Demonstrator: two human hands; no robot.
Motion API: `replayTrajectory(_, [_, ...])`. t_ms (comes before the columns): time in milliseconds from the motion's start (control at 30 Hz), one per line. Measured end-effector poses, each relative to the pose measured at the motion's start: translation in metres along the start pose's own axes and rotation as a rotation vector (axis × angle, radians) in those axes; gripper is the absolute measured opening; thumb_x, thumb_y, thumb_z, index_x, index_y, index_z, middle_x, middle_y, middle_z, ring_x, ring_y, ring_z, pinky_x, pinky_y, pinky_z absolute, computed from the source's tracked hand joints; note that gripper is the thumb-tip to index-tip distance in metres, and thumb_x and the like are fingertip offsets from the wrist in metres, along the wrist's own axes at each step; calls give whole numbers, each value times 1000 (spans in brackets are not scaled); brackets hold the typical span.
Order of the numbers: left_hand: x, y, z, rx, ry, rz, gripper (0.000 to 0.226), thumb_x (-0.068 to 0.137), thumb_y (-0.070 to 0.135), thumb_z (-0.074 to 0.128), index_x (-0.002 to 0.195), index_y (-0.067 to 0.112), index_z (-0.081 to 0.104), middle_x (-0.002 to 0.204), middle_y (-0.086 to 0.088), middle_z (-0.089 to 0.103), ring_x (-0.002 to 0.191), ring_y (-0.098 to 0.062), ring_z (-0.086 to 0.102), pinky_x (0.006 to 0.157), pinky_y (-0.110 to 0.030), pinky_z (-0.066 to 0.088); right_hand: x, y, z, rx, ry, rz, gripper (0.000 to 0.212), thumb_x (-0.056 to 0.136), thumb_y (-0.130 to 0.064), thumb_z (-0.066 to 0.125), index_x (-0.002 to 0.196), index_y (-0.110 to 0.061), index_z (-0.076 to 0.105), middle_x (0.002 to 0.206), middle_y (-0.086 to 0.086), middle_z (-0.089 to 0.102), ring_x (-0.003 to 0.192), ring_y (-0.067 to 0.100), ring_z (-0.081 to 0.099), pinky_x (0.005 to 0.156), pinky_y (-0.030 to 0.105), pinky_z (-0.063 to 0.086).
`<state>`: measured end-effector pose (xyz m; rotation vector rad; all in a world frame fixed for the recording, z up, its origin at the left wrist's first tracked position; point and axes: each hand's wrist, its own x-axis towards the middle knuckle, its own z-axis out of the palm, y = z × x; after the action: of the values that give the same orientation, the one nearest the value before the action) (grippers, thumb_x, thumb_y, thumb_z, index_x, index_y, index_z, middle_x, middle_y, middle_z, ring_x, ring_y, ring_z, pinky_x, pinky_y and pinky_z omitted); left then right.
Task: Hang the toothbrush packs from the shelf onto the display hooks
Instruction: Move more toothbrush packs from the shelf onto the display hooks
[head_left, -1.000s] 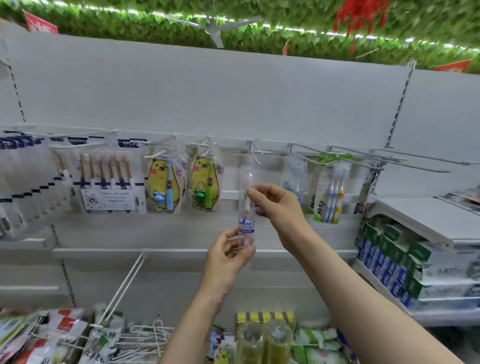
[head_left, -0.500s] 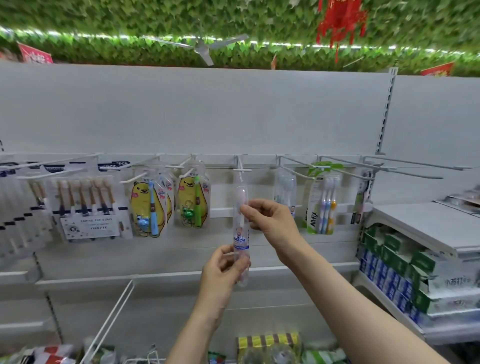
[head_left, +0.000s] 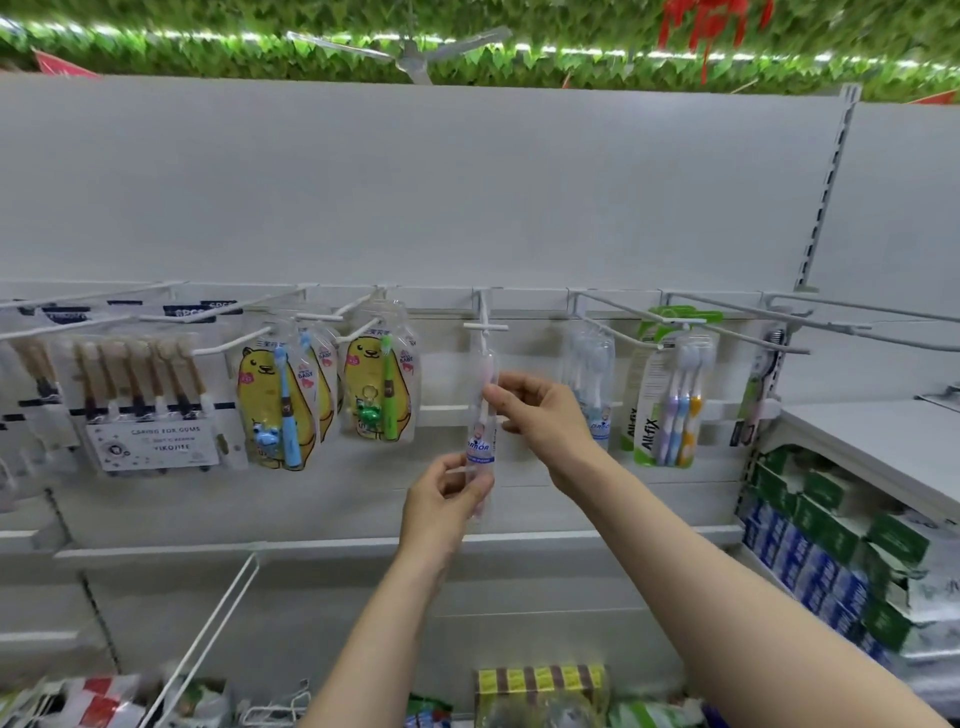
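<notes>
While both hands hold it upright, the thin clear toothbrush pack with the pink brush and blue label (head_left: 482, 415) sits just under the white wire display hook in the middle of the rail (head_left: 485, 322). Its top reaches up to the hook's tip, but whether its hole is on the wire yet is too blurry to tell. The right hand (head_left: 540, 415) pinches the pack near its top, its grip closed on the plastic. The left hand (head_left: 447, 499) holds the bottom end, fingers curled round it.

Some of the job looks done. Two yellow bear packs (head_left: 275, 405) hang on hooks to the left, next to a wide pack of brown-handled brushes (head_left: 145, 400). To the right hang a clear pack of pale brushes (head_left: 592, 384) and a green and white pack with purple, blue and yellow brushes (head_left: 670, 405).

There is more to do. The long hooks at the far right (head_left: 831, 325) look mostly bare. Down at the bottom, a jumble of packets (head_left: 93, 701) lies on the lower shelf, likely waiting to be hung, though they are too blurry to name.
</notes>
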<state>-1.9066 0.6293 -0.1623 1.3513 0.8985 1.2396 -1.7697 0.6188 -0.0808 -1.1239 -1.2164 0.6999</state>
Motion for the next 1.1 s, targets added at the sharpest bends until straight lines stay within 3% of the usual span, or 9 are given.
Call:
replayTrajectory(200, [51,-9,10,18,28,0,28,85,10,75,110,19,65,92,5,75,87,-9,69,91,-42,55,46,14,-4,-21,-18,1,26,91,-19,73,112,-5,72,108,18,74,90,15,66,73,23,52])
replayTrajectory(333, [72,-19,18,2,35,11,29,86,6,73,112,14,64,90,4,76,83,-9,69,90,-43,55,66,26,-9,-29,-44,1,23,90,-20,74,111,-10,73,99,7,76,89,11,67,74,23,52])
replayTrajectory(533, [88,-29,24,18,74,5,31,85,7,74,111,21,63,92,7,75,87,-9,70,91,-39,56,80,38,-14,-58,-97,-37,21,91,-21,73,111,-15,73,95,-2,75,89,7,68,78,23,56])
replayTrajectory(733, [84,-29,22,75,94,34,30,85,7,74,112,14,65,98,-1,75,92,-17,70,93,-41,53,74,37,-14,-67,-90,-33,30,92,-22,72,120,-12,70,108,2,75,100,12,69,79,21,56])
replayTrajectory(933, [56,-17,18,286,119,-53,56,83,25,78,133,15,56,124,-2,68,111,-18,64,101,-40,49,28,24,-18,-167,-112,130,39,99,-25,62,133,-5,58,109,-1,63,106,13,58,94,37,52])
replayTrajectory(1100, [6,9,20,523,56,-85,71,81,32,79,141,13,45,140,-7,56,124,-26,55,106,-43,45,-28,11,-49,-448,-41,146,47,94,-36,67,134,-11,59,127,4,64,116,20,60,104,43,50])
